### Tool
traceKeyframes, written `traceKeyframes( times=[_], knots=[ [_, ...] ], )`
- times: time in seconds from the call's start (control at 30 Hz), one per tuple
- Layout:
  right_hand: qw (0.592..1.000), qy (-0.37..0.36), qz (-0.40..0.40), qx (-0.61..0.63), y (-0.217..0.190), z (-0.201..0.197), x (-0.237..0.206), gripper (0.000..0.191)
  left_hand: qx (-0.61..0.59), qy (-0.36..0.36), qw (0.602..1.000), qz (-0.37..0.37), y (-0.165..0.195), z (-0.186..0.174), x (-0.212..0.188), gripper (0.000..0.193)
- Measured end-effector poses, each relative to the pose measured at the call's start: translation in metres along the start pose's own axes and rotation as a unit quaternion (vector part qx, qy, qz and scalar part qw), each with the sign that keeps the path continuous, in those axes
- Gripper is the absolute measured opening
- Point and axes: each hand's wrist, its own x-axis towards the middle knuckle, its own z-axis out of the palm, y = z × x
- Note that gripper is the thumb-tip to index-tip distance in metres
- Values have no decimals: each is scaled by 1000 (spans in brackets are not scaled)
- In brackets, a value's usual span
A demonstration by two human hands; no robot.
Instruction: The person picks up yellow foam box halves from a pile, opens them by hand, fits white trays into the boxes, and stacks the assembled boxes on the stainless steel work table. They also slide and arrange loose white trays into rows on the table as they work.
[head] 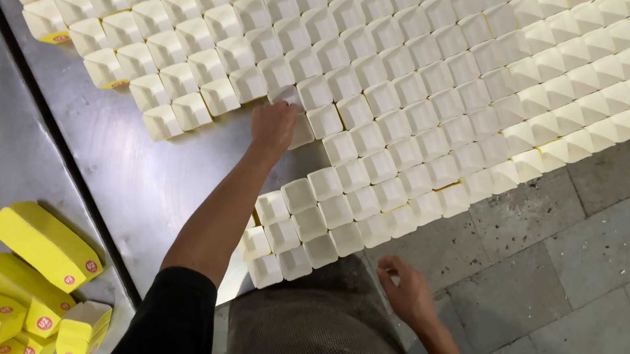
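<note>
The head view looks down on a grey metal bench (pixel 136 178) covered by a wide field of small open cream-white cardboard cartons (pixel 426 70), standing upright side by side in slanted rows. The left hand (pixel 274 124) reaches across the bench to the near edge of that field, its fingers curled around one cream carton (pixel 291 95) at a gap in the rows, touching its neighbours. A black sleeve (pixel 170 320) covers the upper arm. A smaller block of the same cartons (pixel 326 219) sits apart, closer to the person, at the bench's near corner. The right hand (pixel 407 293) hangs low beside the bench, fingers loosely spread and holding nothing, above the grey stone floor (pixel 598 304). At the lower left, flattened yellow cartons (pixel 39 242) lie in a loose heap.
</note>
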Motion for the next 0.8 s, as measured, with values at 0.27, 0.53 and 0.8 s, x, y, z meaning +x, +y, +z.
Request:
traceKeyframes(
  times=[0.27, 0.53, 0.8],
  knots=[
    [998, -12, -62, -7, 9, -16, 18, 27, -38, -32, 999, -22, 8, -22, -21, 17],
    [986, -44, -156, -32, -25, 7, 28, 25, -124, 212, 944, -220, 4, -82, -224, 39],
    [947, -240, -64, -202, -73, 84, 0, 31, -368, 77, 794, -477, 6, -42, -360, 69]
  ],
)
